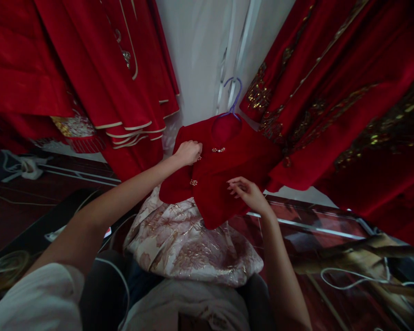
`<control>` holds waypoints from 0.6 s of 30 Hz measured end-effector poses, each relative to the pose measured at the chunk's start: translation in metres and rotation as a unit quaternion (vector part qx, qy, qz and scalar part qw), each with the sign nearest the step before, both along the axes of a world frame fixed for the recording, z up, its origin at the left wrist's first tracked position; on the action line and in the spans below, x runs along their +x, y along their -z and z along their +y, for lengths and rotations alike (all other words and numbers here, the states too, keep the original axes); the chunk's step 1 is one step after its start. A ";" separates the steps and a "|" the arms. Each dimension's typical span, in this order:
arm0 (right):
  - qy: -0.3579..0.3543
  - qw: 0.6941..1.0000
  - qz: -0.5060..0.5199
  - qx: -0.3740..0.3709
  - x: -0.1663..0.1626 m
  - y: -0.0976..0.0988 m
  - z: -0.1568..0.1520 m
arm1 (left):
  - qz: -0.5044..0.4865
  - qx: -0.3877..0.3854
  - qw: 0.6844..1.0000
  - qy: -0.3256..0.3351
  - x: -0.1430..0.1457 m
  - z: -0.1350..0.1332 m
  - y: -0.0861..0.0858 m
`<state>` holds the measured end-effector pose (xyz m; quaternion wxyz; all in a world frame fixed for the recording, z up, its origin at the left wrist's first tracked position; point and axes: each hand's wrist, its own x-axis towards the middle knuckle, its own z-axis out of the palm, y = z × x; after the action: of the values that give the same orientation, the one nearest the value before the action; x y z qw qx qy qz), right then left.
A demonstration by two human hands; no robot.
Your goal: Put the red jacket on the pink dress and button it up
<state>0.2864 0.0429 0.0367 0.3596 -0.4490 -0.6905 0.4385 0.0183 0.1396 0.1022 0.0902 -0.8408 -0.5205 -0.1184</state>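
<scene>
A short red jacket (pixel 214 193) hangs in front of me on a purple hanger (pixel 235 96). Its front has jewelled flower clasps: a neck clasp (pixel 218 150), a lower clasp (pixel 193 182) and one mostly covered by my fingers. My left hand (pixel 189 152) is closed in a pinch on the jacket's front at that covered clasp. Over the other side of the front, my right hand (pixel 248 193) is open with loosely bent fingers; whether they touch the cloth I cannot tell. Pale floral brocade cloth (pixel 193 243) with a gold sheen spreads below the jacket, over my lap.
Red garments (pixel 106 69) with cream piping hang at the left. More red garments (pixel 331 101) with gold sequins hang at the right. Behind is a pale wall with a metal rack pole (pixel 243 39). White cords (pixel 355 278) and a low metal bar (pixel 317 229) lie near the floor.
</scene>
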 end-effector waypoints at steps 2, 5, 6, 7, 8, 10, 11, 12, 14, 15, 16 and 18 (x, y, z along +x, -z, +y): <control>0.000 1.000 -0.001 0.000 0.000 -0.001 0.000 | -0.058 0.026 0.996 0.058 0.010 0.001 -0.006; -0.003 1.000 -0.004 0.003 -0.002 -0.003 -0.002 | -0.103 0.047 0.983 0.145 0.027 0.003 -0.011; -0.004 1.000 -0.003 0.005 -0.003 -0.004 -0.003 | -0.098 0.043 0.982 0.158 0.032 0.005 -0.012; -0.004 1.000 -0.002 0.006 -0.004 -0.005 -0.004 | -0.088 0.038 0.982 0.161 0.037 0.007 -0.013; -0.005 1.000 -0.001 0.008 -0.004 -0.006 -0.005 | -0.076 0.033 0.984 0.160 0.040 0.009 -0.015; -0.007 1.000 0.001 0.009 -0.005 -0.008 -0.006 | -0.050 0.024 0.986 0.158 0.044 0.013 -0.019; -0.006 1.000 0.003 0.010 -0.005 -0.008 -0.007 | -0.040 0.019 0.987 0.155 0.045 0.014 -0.021; -0.005 1.000 0.004 0.011 -0.005 -0.009 -0.007 | -0.031 0.013 0.987 0.155 0.044 0.016 -0.023; -0.007 1.000 0.006 0.012 -0.004 -0.009 -0.007 | -0.023 0.001 0.987 0.162 0.042 0.017 -0.027; -0.007 1.000 0.006 0.012 -0.004 -0.009 -0.008 | -0.024 -0.002 0.985 0.170 0.041 0.017 -0.028; -0.008 1.000 0.006 0.013 -0.004 -0.009 -0.008 | -0.028 -0.002 0.983 0.179 0.040 0.018 -0.028; -0.010 1.000 0.004 0.014 -0.003 -0.010 -0.008 | -0.037 0.003 0.980 0.198 0.037 0.018 -0.026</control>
<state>0.2830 0.0347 0.0464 0.3646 -0.4353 -0.6992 0.4343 0.0554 0.1576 0.1282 0.0485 -0.9218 -0.3468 -0.1662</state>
